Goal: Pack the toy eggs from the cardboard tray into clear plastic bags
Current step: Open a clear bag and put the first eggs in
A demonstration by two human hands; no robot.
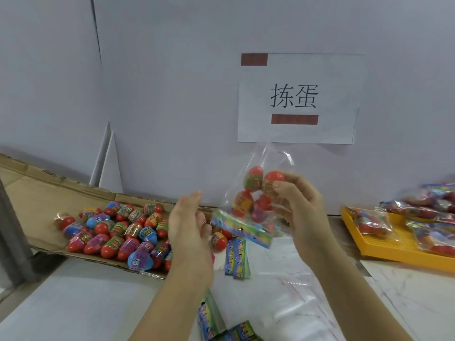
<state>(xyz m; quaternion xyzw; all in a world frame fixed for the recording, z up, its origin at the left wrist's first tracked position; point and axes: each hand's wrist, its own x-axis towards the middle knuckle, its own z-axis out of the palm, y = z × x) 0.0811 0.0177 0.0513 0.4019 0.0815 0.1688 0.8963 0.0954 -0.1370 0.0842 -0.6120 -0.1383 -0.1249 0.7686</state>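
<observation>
A clear plastic bag [248, 190] holding several red toy eggs hangs in the air at centre, with a colourful header card [242, 228] at its lower end. My right hand [299, 205] grips the bag from the right, fingers curled around the eggs inside. My left hand [189, 225] is raised just left of the bag, fingers straight and holding nothing. Behind my left hand, the flat cardboard tray [32, 200] carries several loose red and blue toy eggs [118, 230].
A yellow plastic tray [384, 244] at the right holds filled bags. Loose colourful header cards [237, 258] lie on the white table, more of them [211, 318] near the front edge. A white wall with a paper sign [300, 99] stands behind. A grey post [12, 232] is at the far left.
</observation>
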